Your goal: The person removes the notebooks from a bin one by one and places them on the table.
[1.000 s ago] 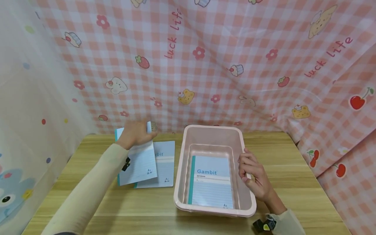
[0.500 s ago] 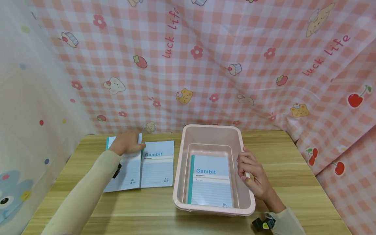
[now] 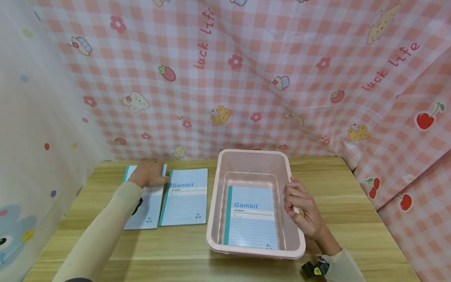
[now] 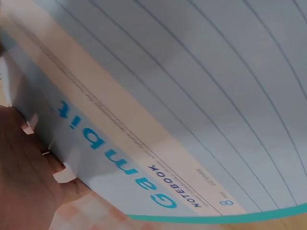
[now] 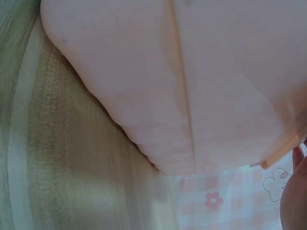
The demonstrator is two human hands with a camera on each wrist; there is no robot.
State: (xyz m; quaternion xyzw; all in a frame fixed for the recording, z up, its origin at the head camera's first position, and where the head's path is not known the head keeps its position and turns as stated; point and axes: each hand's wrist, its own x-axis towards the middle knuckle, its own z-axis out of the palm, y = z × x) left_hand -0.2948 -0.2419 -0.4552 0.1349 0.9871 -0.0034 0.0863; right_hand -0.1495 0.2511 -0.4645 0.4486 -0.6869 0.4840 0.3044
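Note:
My left hand (image 3: 149,173) holds the upper part of a light-blue Gambit notebook (image 3: 145,213) with a teal spine, low at the table's left. The left wrist view shows the left fingers (image 4: 29,177) at the edge near its title; how they wrap underneath is partly hidden. To its right, separated by a narrow gap, lies a second matching notebook (image 3: 184,205). My right hand (image 3: 304,209) grips the right rim of a pale pink plastic basin (image 3: 212,211). Flat on the basin's floor is a third notebook (image 3: 251,227).
The wooden table (image 3: 176,250) carries the basin right of its middle. Behind it hangs a pink checked cloth (image 3: 246,90), close to the table's back edge. A white curtain (image 3: 31,117) hangs on the left.
My left hand has carried its notebook leftward and down, off the second notebook it overlapped, so that cover now shows fully. The right hand keeps its grip on the basin.

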